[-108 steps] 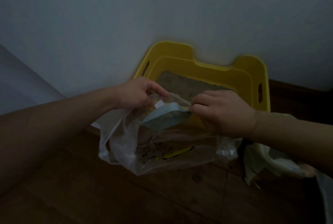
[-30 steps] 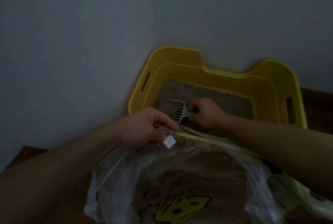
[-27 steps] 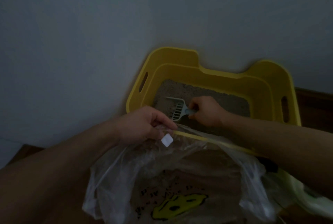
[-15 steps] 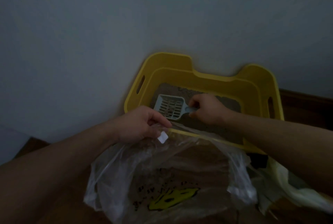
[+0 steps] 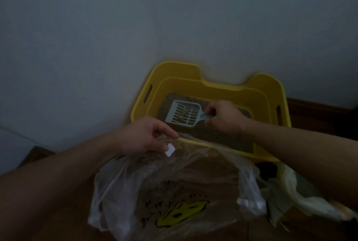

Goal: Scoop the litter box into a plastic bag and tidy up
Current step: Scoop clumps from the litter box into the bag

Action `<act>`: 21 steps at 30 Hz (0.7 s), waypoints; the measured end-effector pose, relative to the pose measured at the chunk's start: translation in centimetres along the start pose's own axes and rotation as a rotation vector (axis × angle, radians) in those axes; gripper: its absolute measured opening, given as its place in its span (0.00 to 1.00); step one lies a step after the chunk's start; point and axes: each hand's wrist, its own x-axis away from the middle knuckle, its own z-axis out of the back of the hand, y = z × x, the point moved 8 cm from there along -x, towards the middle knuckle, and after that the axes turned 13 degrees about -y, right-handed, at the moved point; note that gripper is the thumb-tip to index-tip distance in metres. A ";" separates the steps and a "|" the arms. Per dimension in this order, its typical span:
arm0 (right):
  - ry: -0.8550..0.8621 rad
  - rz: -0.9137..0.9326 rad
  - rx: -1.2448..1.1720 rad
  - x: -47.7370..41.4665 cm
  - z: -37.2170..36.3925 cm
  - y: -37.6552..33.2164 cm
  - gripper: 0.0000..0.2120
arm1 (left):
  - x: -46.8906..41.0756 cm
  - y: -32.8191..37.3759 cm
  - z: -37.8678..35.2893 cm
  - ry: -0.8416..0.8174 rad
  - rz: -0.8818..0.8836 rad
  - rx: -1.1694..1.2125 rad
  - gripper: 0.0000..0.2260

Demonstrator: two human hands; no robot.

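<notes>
A yellow plastic litter box (image 5: pixel 271 93) with slot handles in its sides stands on the dark wooden floor (image 5: pixel 313 118), pushed up to a plain grey wall (image 5: pixel 96 47). Grey-brown litter (image 5: pixel 222 140) covers its bottom. The right hand (image 5: pixel 224 116) reaches into the box, its grip closed round the short handle of a pale blue slotted plastic scoop (image 5: pixel 183 114). The scoop lies face up over the left part of the litter, with a few dark clumps on its grid. In front of the box's near rim, the left hand (image 5: pixel 143 136) has its grip pinched on the upper edge of a clear plastic bag (image 5: pixel 124 192) printed with a yellow figure. The bag's mouth gapes wide, and a small white square sticker (image 5: pixel 169 149) sits just below the fingers. A pale crumpled bag (image 5: pixel 290 192) lies to the right under the right forearm.
</notes>
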 end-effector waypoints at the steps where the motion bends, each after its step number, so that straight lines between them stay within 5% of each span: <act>1: 0.003 0.000 0.009 0.1 0.0 0.0 0.07 | 0.0 -0.1 -0.1 -0.007 0.003 -0.009 0.13; 21: 0.090 0.170 -0.125 8.2 5.1 -4.7 0.09 | 0.8 -0.3 -1.2 -0.127 0.050 -0.137 0.24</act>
